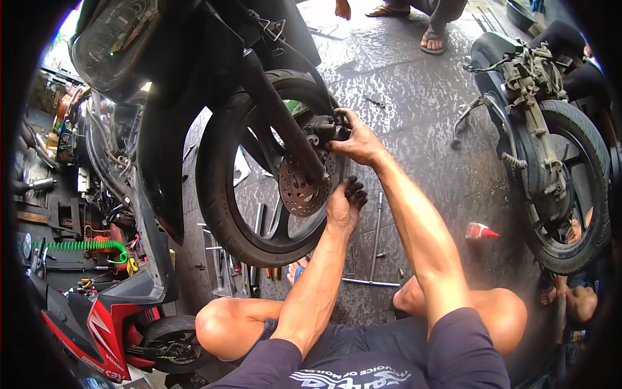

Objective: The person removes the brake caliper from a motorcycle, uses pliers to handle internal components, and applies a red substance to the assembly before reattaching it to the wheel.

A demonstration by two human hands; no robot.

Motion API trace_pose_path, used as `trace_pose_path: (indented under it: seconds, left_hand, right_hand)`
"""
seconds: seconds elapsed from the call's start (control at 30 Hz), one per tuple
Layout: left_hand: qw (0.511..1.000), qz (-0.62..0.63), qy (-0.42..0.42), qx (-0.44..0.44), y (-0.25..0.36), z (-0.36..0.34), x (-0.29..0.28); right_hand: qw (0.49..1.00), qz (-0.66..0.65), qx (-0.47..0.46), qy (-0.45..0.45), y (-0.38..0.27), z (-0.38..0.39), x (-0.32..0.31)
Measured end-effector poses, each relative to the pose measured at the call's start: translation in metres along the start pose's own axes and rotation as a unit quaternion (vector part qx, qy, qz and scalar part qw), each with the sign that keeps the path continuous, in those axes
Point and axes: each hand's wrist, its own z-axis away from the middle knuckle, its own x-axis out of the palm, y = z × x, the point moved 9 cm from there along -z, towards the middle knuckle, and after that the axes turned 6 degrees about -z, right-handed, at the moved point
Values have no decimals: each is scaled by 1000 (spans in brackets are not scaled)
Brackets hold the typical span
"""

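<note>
My right hand (364, 144) holds the brake caliper (320, 128), with the thumb on the near side and the other fingers over its far end. This caliper is beside the lower fork leg (280, 115), above the open part of the brake disc (302, 196). If it sits properly over the edge of the disc, I cannot tell. My left hand (343, 211) is lower, near the disc, with the fingers curled inward; whether they hold some small thing, I cannot see.

About how far the work is, I judge it is somewhere in the middle. The front wheel (219, 214) is in its place at the fork, and the disc is on the wheel. The caliper needs my hand on it, so I think its fixing is not finished, but its bolts are hidden from me.

On the floor (421, 149), a long thin bar (379, 235) and a second bar (370, 282) lie between my knees and the wheel, both out of my fingers. A red-and-white bottle (482, 231) lies more toward the right edge of the floor, before another motorcycle (541, 129).
</note>
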Motion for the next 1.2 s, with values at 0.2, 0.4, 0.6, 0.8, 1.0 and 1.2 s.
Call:
trace_pose_path:
  seconds: [0.2,0.4,0.6,0.8,1.0,1.2]
  left_hand:
    - [995,69,24,70,37,-18,17]
    - [994,80,28,65,27,-25,13]
    - [991,114,10,76,24,-28,12]
    - [992,97,-1,80,24,-31,14]
    - [992,111,-8,66,23,-29,15]
    - [993,93,-7,74,27,-24,13]
  right_hand:
    - [1000,20,-3,-17,-8,-17,-1]
    - [998,56,-15,-23,-1,-20,-4]
    - [997,80,-19,-5,-4,-16,-1]
    - [998,8,3,-63,2,-26,2]
    - [999,44,-3,-12,7,-26,1]
    - [991,135,-17,-6,-17,-23,5]
